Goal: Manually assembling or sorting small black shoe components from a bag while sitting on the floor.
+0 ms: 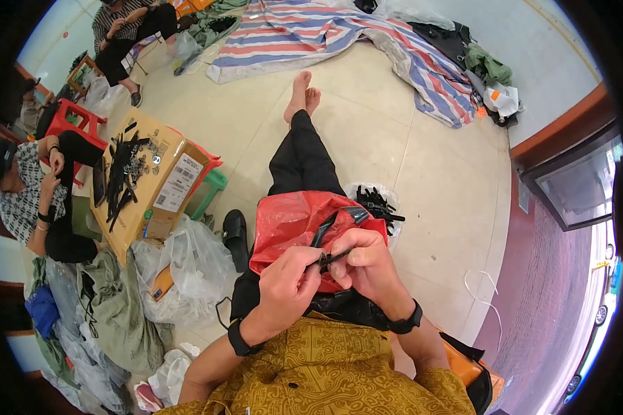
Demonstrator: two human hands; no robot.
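Over my lap, my left hand point(289, 285) and my right hand point(367, 261) are closed close together, fingertips pinching a narrow black strap point(324, 229). A small dark piece, perhaps a buckle, shows between the fingers; its detail is too small to make out. One length of the strap rises from the left fingers and lies across the red plastic bag point(284, 220) spread on my thighs. Just beyond my right hand, a clear bag point(393, 194) on the floor holds several black straps point(374, 205).
A cardboard box point(160, 155) at left carries black straps and small metal pieces. Beside it are a green stool point(211, 194), a black shoe point(235, 238) and plastic bags point(201, 259). Two people sit at left. A striped sheet point(291, 38) lies ahead; a white cord point(488, 297) lies at right.
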